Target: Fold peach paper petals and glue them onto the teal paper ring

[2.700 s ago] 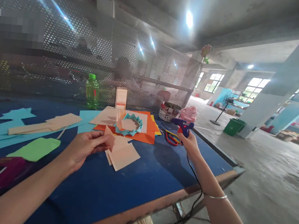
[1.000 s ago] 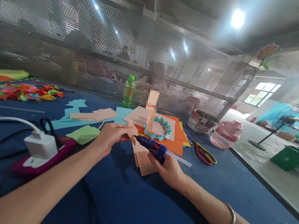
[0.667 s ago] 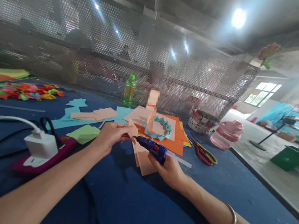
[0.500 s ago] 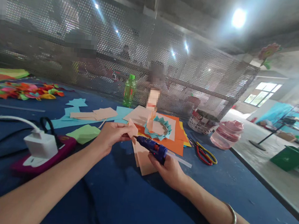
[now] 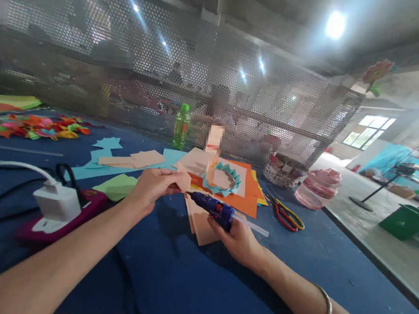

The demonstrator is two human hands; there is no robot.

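**Glue gun held up to a folded peach paper [image 5: 182, 179]**

The person's left hand [image 5: 150, 191] is almost closed, thumb and fingers pinching that small folded paper, its pointed corner standing clear of the fingertips. The right hand [image 5: 234, 243] curls firmly around a blue glue gun [image 5: 213, 210], whose nozzle sits just beside the paper, with a pale glue stick [image 5: 252, 226] jutting from the back. Loose peach sheets [image 5: 200, 228] lie beneath both hands on the blue table [image 5: 182, 283]. Just beyond, a ring of zigzag teal paper [image 5: 222, 180] rests on an orange card [image 5: 245, 205]. Red-and-yellow-handled scissors [image 5: 285, 218] lie further right, near a pink plastic jar [image 5: 317, 189].
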